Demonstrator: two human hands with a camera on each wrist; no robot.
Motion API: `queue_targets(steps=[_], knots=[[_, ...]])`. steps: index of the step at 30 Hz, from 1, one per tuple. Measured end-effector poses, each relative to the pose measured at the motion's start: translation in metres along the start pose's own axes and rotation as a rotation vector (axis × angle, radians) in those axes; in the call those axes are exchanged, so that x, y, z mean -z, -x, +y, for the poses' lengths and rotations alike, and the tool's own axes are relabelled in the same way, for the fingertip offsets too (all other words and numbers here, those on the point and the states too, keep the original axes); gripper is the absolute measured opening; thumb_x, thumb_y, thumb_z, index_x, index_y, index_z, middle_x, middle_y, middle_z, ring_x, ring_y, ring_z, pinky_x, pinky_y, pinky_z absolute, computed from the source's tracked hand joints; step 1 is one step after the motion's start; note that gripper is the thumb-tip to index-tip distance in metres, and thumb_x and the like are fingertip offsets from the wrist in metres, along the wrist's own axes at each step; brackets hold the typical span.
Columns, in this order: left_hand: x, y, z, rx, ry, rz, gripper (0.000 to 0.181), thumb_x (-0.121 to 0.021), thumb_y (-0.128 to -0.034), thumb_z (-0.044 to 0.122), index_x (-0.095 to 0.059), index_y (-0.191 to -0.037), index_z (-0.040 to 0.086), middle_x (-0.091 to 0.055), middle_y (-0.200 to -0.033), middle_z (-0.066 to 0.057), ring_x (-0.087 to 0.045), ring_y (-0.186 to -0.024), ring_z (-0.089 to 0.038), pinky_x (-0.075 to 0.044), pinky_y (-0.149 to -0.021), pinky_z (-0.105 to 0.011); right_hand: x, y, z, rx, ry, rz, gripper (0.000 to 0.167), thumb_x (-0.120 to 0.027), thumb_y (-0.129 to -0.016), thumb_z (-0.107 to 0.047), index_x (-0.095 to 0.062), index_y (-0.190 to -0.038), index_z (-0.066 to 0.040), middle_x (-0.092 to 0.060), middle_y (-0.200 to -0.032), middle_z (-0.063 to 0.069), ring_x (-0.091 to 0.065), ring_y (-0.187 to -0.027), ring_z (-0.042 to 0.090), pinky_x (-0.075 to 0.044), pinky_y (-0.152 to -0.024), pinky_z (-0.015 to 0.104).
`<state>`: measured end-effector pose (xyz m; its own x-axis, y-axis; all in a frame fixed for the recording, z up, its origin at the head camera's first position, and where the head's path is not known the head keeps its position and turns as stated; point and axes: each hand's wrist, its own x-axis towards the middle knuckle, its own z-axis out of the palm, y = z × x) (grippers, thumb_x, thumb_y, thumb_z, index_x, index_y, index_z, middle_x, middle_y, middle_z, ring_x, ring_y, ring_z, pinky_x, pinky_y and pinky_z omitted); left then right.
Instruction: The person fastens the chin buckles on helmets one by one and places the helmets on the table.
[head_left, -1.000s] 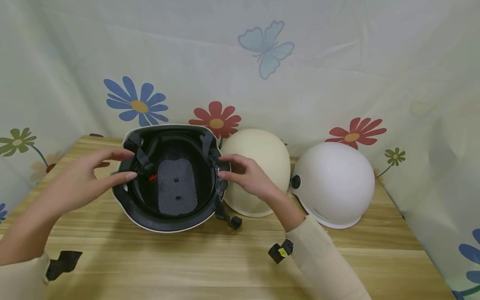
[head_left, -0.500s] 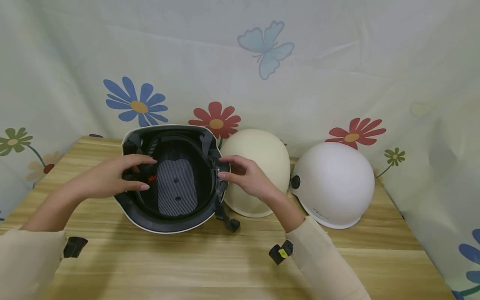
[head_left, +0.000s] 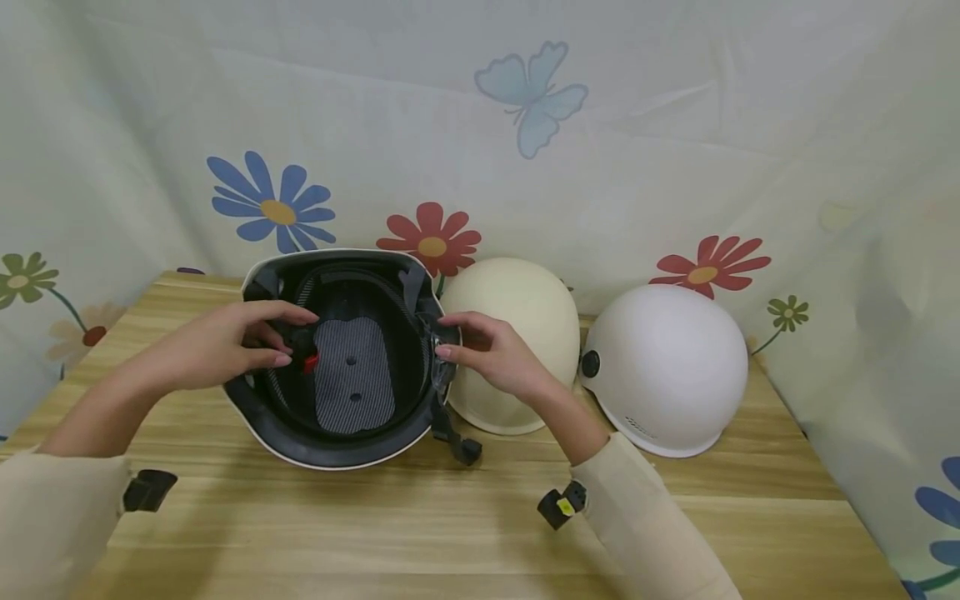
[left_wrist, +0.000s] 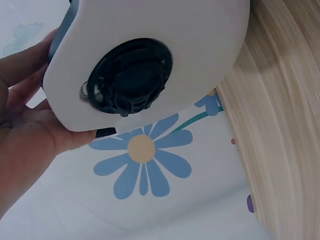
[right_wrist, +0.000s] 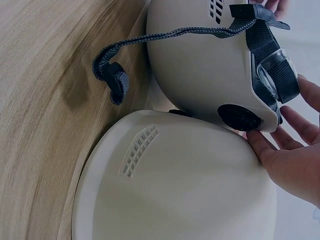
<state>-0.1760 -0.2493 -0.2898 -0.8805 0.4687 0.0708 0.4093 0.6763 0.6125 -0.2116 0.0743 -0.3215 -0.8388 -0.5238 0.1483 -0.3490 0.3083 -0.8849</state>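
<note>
An upturned helmet, pale outside and black inside, lies on the wooden table. A black chin-strap buckle with a red tab hangs inside its left edge. My left hand reaches over that edge, its fingers and thumb around the buckle; the exact contact is partly hidden. At the opposite edge my right hand grips the rim and strap area. In the right wrist view, its thumb is by the round black knob, near the looped strap. The left wrist view shows another black knob on the helmet's side.
A cream helmet stands dome-up against the upturned one's right side, behind my right hand. Farther right is a white helmet, also dome-up. A loose strap end trails onto the table. A flowered curtain hangs behind.
My left hand has moved right, from the helmet's left edge inward to the buckle. The buckle and its red tab have shifted slightly. My right hand has stayed at the rim.
</note>
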Motion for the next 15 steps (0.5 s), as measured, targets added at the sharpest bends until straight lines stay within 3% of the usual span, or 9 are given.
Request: queue_targets(steps=[5, 10, 15], knots=[[0.003, 0.0022, 0.0034, 0.006, -0.023, 0.025, 0.043, -0.066, -0.0811, 0.0, -0.052, -0.122, 0.002, -0.058, -0.077, -0.002, -0.053, -0.064, -0.014, -0.044, -0.051, -0.025, 0.0002, 0.0007, 0.0004, 0.003, -0.003, 0.0, 0.039, -0.063, -0.087, -0.012, -0.054, -0.124, -0.003, -0.055, -0.118, 0.011, -0.055, -0.106, 0.022, -0.045, -0.089, 0.032], [0.0033, 0.0053, 0.0029, 0.008, -0.085, 0.075, 0.036, -0.067, -0.0801, 0.0, -0.057, -0.115, 0.002, -0.054, -0.077, -0.002, -0.048, -0.064, -0.014, -0.041, -0.05, -0.024, 0.0007, 0.0015, 0.0023, 0.008, -0.001, -0.003, 0.04, -0.063, -0.086, -0.012, -0.054, -0.124, -0.002, -0.055, -0.119, 0.011, -0.054, -0.107, 0.022, -0.045, -0.089, 0.032], [0.0009, 0.0092, -0.0035, -0.054, -0.136, 0.147, 0.03, -0.069, -0.0784, 0.0, -0.062, -0.107, 0.001, -0.052, -0.073, 0.001, -0.045, -0.061, -0.009, -0.039, -0.049, -0.023, 0.0007, 0.0026, 0.0034, 0.01, 0.003, -0.007, 0.039, -0.064, -0.086, -0.013, -0.054, -0.123, -0.003, -0.055, -0.118, 0.01, -0.055, -0.105, 0.021, -0.045, -0.088, 0.031]])
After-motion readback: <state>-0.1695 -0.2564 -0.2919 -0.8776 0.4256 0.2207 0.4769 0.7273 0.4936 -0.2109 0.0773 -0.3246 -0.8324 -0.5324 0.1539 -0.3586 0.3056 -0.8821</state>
